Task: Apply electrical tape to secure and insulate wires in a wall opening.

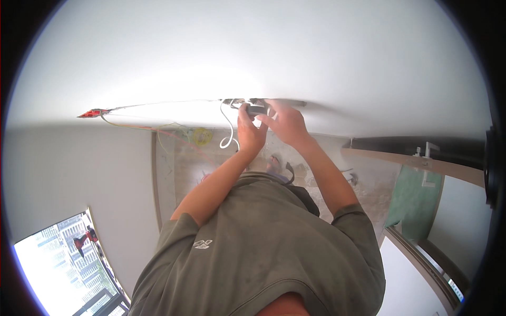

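My left hand [251, 131] grips a dark rounded object [257, 110], possibly a tape roll, just below a rough slot [236, 100] in the white wall. My right hand [284, 124] has its thumb and fingers curled at the object's right side; its fingertips are partly hidden. A white cable [229, 126] hangs from the slot in loops left of my left hand. A thin groove runs left to a red wall box [93, 113], from which coloured wires trail.
A yellow coil of wire [203, 136] hangs low at left. A red-and-black drill [84, 239] sits by a bright window [47, 266] at lower left. Right are a door [448, 167] with a pale handle and a green wall patch [400, 200]. Dusty floor [329, 174] shows below.
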### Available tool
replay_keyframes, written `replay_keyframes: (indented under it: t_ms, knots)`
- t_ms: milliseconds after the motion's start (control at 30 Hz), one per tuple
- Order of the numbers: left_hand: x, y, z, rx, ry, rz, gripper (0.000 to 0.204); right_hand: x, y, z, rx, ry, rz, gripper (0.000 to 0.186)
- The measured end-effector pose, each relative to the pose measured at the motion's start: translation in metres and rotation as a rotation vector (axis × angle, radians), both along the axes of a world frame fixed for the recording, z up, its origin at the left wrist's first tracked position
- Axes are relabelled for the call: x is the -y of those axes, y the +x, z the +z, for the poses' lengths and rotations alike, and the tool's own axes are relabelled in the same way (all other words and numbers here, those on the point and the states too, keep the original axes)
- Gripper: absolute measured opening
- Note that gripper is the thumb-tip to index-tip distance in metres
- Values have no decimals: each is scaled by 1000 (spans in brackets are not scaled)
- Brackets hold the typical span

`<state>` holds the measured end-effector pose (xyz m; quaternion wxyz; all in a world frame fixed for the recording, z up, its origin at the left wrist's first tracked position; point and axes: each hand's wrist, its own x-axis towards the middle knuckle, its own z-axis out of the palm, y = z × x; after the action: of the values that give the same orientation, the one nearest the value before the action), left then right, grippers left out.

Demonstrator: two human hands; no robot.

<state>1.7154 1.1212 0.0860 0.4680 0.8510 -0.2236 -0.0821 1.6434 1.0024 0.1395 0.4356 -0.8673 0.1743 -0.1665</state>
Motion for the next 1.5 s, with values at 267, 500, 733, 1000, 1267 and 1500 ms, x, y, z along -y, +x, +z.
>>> replay_keyframes:
  t_ms: [267, 500, 733, 1000, 1267, 1500]
  knots:
    - [-2, 3, 2, 72, -38, -74, 52, 12, -4, -28, -12, -266, -72, 28]
    - [-5, 6, 2, 45, 56, -95, 20, -1, -22, -50, 47, -111, -272, 28]
    - [-5, 9, 11, 214, 25, -165, 21, -24, -30, -55, -107, 375, -376, 37]
    - [6, 12, 15, 313, 2, -100, 33, -65, -5, -80, -21, 1603, -174, 29]
    - [-2, 24, 48, -645, 315, -12, 52, -56, 7, -90, -78, 2132, 352, 27]
    - [1, 11, 34, -256, 46, 3, 61, -9, -17, -34, -103, 558, -166, 20]
